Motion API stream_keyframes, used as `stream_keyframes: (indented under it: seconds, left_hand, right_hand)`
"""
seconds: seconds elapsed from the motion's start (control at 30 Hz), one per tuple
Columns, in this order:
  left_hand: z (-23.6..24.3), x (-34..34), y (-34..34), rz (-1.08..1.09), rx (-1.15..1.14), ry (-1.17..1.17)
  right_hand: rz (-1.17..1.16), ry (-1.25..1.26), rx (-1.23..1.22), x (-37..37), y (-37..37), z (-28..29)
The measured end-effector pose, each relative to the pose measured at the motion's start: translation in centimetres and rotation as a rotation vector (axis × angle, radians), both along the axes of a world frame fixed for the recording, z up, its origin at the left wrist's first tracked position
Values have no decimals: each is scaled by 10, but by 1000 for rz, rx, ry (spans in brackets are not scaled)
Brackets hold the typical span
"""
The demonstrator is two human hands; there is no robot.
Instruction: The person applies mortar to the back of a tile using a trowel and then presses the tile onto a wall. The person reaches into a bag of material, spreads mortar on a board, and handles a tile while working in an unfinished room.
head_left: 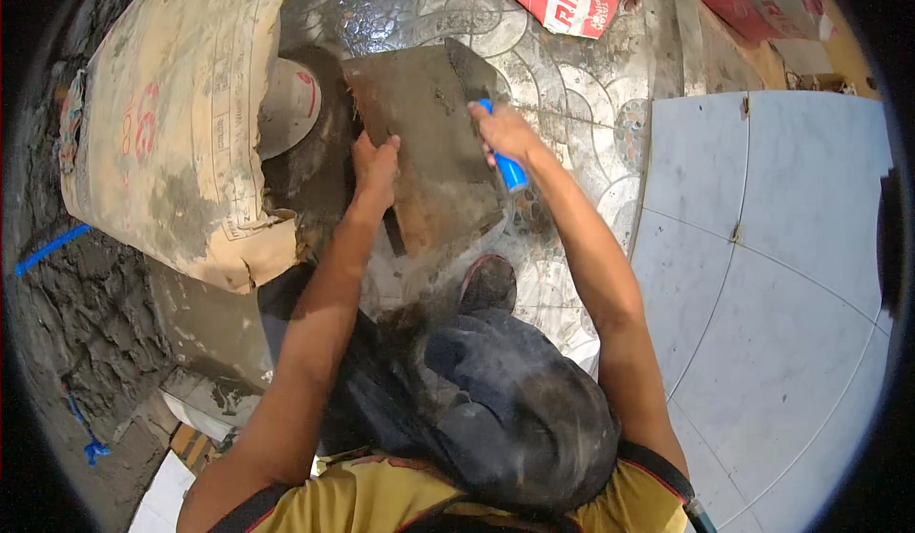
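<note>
In front of me is a rectangular tile (419,114), its upper face coated with wet grey mortar and its brownish left edge raised. My left hand (376,166) is closed on that left edge, thumb on top. At the opposite side my right hand (510,138) is wrapped round the blue handle of a trowel (512,175). A dark, blade-like shape lies along the tile's upper right edge; I cannot tell how much of it is the trowel's blade. My shoe (488,283) stands just below the tile.
A torn, cement-smeared paper sack (181,123) lies at the left, beside a round pale container (291,109). Rough wet mortar (95,314) covers the far left. Large pale tiles (762,219) are at the right. Red-and-white bags (562,0) sit on the patterned floor (572,85) at the back.
</note>
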State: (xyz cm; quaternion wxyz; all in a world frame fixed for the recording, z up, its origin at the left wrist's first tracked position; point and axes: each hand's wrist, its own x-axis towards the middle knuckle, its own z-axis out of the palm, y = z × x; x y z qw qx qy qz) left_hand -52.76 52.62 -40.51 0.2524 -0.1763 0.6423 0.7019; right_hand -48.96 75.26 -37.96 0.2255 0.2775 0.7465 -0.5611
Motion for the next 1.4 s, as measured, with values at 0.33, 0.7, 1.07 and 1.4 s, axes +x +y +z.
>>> stream_keyframes:
  seconds: [0.33, 0.7, 1.07, 1.4]
  left_hand:
    - [60, 25, 33, 125, 178, -265]
    - [298, -97, 193, -122, 265, -159]
    - [341, -303, 339, -624, -334, -170]
    - [337, -373, 334, -692, -252, -352]
  right_hand:
    - [58, 153, 487, 66, 10, 62]
    - [-331, -31, 154, -1, 148, 311]
    - [104, -106, 434, -97, 222, 341]
    - [-82, 34, 434, -160, 294, 270]
